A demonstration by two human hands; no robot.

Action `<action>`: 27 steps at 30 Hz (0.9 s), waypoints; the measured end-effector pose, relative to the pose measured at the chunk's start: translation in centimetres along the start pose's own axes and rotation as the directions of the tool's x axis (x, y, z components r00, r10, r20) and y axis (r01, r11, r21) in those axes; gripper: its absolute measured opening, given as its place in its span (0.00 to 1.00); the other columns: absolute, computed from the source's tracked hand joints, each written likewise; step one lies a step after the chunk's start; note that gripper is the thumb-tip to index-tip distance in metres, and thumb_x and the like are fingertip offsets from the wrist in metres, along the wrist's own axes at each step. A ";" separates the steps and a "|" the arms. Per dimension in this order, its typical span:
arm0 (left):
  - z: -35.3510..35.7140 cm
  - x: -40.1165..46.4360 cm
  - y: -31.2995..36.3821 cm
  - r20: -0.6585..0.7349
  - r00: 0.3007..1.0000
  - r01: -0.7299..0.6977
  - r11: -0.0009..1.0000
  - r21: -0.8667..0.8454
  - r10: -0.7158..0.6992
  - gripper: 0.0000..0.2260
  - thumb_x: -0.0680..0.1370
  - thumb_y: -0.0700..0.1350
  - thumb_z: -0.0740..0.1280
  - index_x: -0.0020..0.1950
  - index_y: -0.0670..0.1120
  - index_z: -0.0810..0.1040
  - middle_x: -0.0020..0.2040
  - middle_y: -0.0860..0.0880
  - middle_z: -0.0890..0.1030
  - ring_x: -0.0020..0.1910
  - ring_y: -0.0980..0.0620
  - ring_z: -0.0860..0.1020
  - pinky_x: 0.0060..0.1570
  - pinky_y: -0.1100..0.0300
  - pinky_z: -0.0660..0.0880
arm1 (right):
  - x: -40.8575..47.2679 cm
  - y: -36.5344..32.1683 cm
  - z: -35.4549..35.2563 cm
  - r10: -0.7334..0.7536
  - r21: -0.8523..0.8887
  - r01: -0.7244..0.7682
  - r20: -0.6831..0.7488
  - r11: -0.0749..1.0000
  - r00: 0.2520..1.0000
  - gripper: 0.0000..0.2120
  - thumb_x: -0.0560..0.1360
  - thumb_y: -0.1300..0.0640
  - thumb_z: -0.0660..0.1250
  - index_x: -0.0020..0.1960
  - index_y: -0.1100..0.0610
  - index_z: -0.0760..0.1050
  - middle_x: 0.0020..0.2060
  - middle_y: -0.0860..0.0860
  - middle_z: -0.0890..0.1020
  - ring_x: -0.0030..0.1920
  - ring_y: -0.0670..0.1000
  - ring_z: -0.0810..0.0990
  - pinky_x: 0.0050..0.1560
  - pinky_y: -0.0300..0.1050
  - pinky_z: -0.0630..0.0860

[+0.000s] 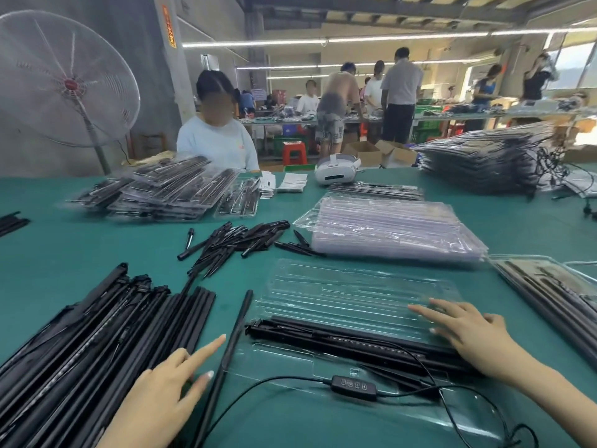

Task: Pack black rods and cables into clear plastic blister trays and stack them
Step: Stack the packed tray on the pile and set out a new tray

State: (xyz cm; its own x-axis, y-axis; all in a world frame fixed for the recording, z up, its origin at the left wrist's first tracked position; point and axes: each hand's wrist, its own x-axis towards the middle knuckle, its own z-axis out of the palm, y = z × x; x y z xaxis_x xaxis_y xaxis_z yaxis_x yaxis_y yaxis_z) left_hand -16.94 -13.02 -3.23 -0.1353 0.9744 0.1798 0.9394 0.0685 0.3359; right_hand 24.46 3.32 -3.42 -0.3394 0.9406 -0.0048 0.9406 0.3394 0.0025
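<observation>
i am watching the left hand (168, 388) hovering with straight fingers, gripping nothing, just left of a loose long black rod (226, 360) lying on the green worktop (80, 253). the rod's long axis is running near-to-far, leaning slightly right at the far end, touching the left edge of the clear plastic blister tray (355, 295). this hand is the nearer one; i judge it is going for that rod. the right hand (465, 331) is resting flat, fingers straight, on the tray's right part, beside the black rods (339, 334) already lying across it left-to-right. a black cable with an inline controller (353, 386) is trailing over the tray's near edge. a heap of black rods (80, 344) is lying at near left, a stack of empty clear trays (394, 227) further back. this is a busy workshop room.
</observation>
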 end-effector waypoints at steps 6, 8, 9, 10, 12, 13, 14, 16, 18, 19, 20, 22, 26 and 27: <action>-1.1 0.5 1.4 0.008 0.994 -0.105 0.994 0.006 0.105 0.15 0.79 0.57 0.58 0.65 0.68 0.62 0.48 0.63 0.70 0.41 0.60 0.72 0.45 0.69 0.66 | -0.4 -0.4 -1.2 -0.036 -0.030 0.033 -0.113 0.999 0.993 0.20 0.82 0.44 0.52 0.71 0.28 0.55 0.73 0.37 0.60 0.73 0.42 0.59 0.71 0.61 0.45; -0.8 0.7 2.2 0.024 0.997 -0.079 0.996 0.043 0.078 0.13 0.79 0.60 0.58 0.63 0.68 0.64 0.48 0.64 0.70 0.42 0.62 0.72 0.44 0.70 0.66 | -0.7 -1.5 -1.6 -0.150 0.113 0.188 -0.282 0.976 0.948 0.17 0.79 0.47 0.62 0.66 0.35 0.70 0.65 0.39 0.72 0.67 0.45 0.69 0.67 0.53 0.56; -0.6 0.8 2.6 0.039 0.998 -0.052 0.997 0.054 0.050 0.14 0.79 0.60 0.58 0.64 0.68 0.63 0.48 0.64 0.70 0.42 0.63 0.71 0.44 0.71 0.65 | -0.9 -2.0 -1.8 -0.216 0.144 0.262 -0.272 0.954 0.938 0.15 0.78 0.48 0.64 0.64 0.37 0.74 0.61 0.39 0.75 0.63 0.44 0.72 0.64 0.47 0.61; -0.4 0.8 2.9 0.055 0.998 -0.024 0.999 0.045 0.022 0.15 0.79 0.60 0.59 0.65 0.66 0.63 0.48 0.63 0.71 0.41 0.63 0.71 0.44 0.71 0.66 | -1.1 -2.4 -1.8 -0.275 0.149 0.310 -0.219 0.939 0.936 0.13 0.78 0.47 0.63 0.63 0.38 0.75 0.58 0.38 0.76 0.61 0.42 0.73 0.61 0.42 0.64; -0.1 1.0 3.3 0.072 0.997 0.037 0.997 -0.065 -0.032 0.20 0.77 0.55 0.65 0.68 0.62 0.65 0.47 0.60 0.73 0.37 0.62 0.72 0.43 0.71 0.68 | -1.1 -2.6 -1.4 -0.303 0.153 0.316 -0.105 0.936 0.947 0.12 0.80 0.46 0.60 0.62 0.38 0.75 0.55 0.37 0.76 0.57 0.40 0.73 0.57 0.38 0.69; -0.1 1.2 3.3 0.064 0.996 0.070 0.988 -0.139 -0.062 0.22 0.76 0.52 0.69 0.68 0.59 0.67 0.45 0.57 0.75 0.34 0.61 0.72 0.42 0.70 0.69 | -1.0 -2.5 -1.4 -0.284 0.179 0.298 -0.100 0.938 0.954 0.12 0.80 0.46 0.60 0.61 0.39 0.76 0.53 0.37 0.76 0.55 0.39 0.74 0.55 0.38 0.70; -0.2 1.4 3.3 0.041 0.995 0.101 0.972 -0.214 -0.095 0.22 0.74 0.48 0.71 0.66 0.57 0.70 0.42 0.55 0.76 0.32 0.60 0.71 0.40 0.69 0.69 | -0.9 -2.6 -1.4 -0.264 0.201 0.283 -0.118 0.938 0.957 0.11 0.80 0.46 0.60 0.60 0.39 0.76 0.51 0.37 0.76 0.54 0.39 0.74 0.54 0.38 0.71; -0.7 1.9 3.3 -0.011 0.990 0.128 0.930 -0.344 -0.140 0.19 0.73 0.42 0.73 0.61 0.54 0.75 0.39 0.51 0.75 0.30 0.55 0.70 0.38 0.67 0.68 | -0.5 -2.8 -1.4 -0.273 0.188 0.295 -0.136 0.937 0.952 0.10 0.80 0.48 0.61 0.58 0.42 0.78 0.49 0.37 0.75 0.54 0.41 0.74 0.53 0.36 0.70; -1.1 2.2 3.8 -0.055 0.994 0.063 0.921 -0.384 -0.091 0.15 0.72 0.37 0.73 0.55 0.53 0.79 0.37 0.49 0.74 0.30 0.56 0.70 0.37 0.69 0.68 | -0.2 -3.1 -1.3 -0.312 0.140 0.335 -0.158 0.932 0.937 0.08 0.79 0.50 0.62 0.56 0.45 0.78 0.48 0.38 0.75 0.54 0.42 0.74 0.51 0.34 0.67; -1.1 2.2 4.3 -0.055 0.997 0.026 0.919 -0.395 -0.052 0.14 0.72 0.35 0.72 0.50 0.54 0.81 0.35 0.49 0.74 0.31 0.56 0.72 0.36 0.70 0.68 | 0.0 -3.3 -1.3 -0.331 0.104 0.350 -0.166 0.931 0.929 0.08 0.79 0.51 0.62 0.56 0.46 0.78 0.49 0.39 0.76 0.54 0.43 0.74 0.51 0.34 0.65; -1.0 2.0 4.8 -0.022 1.000 0.009 0.912 -0.410 -0.020 0.14 0.72 0.35 0.71 0.45 0.55 0.82 0.35 0.48 0.76 0.33 0.58 0.74 0.36 0.72 0.69 | 0.1 -3.4 -1.3 -0.332 0.082 0.349 -0.169 0.933 0.928 0.08 0.80 0.51 0.62 0.56 0.47 0.77 0.50 0.40 0.76 0.54 0.43 0.73 0.50 0.33 0.65; -0.4 1.7 5.6 0.042 0.999 0.010 0.912 -0.411 0.008 0.14 0.72 0.36 0.71 0.42 0.56 0.82 0.36 0.48 0.77 0.36 0.60 0.76 0.37 0.72 0.69 | 0.3 -3.4 -1.5 -0.289 0.098 0.309 -0.177 0.946 0.941 0.08 0.80 0.50 0.61 0.57 0.47 0.76 0.51 0.41 0.75 0.53 0.42 0.73 0.48 0.33 0.64; 0.1 1.6 4.6 -0.159 0.984 0.034 0.960 -0.278 -0.081 0.10 0.74 0.41 0.71 0.50 0.55 0.78 0.43 0.54 0.73 0.41 0.56 0.74 0.45 0.64 0.70 | 0.3 -3.4 -1.7 -0.242 0.094 0.260 -0.172 0.961 0.955 0.09 0.80 0.49 0.60 0.60 0.44 0.72 0.52 0.41 0.74 0.54 0.43 0.72 0.48 0.36 0.69; -0.2 1.6 4.1 -0.171 0.980 0.064 0.968 -0.242 -0.107 0.10 0.75 0.43 0.70 0.54 0.54 0.76 0.44 0.55 0.73 0.42 0.57 0.73 0.48 0.60 0.71 | 0.2 -3.4 -1.6 -0.239 0.095 0.258 -0.171 0.961 0.956 0.09 0.81 0.49 0.59 0.59 0.43 0.72 0.52 0.41 0.74 0.54 0.43 0.72 0.49 0.37 0.70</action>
State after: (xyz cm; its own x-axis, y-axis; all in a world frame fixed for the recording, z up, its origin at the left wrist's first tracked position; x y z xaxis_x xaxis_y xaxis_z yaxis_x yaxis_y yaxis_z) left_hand -13.34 -11.25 -1.35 -0.2867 0.9105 0.2980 0.8248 0.0764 0.5602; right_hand 21.19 2.41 -1.82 -0.5501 0.8185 0.1656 0.8173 0.5684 -0.0943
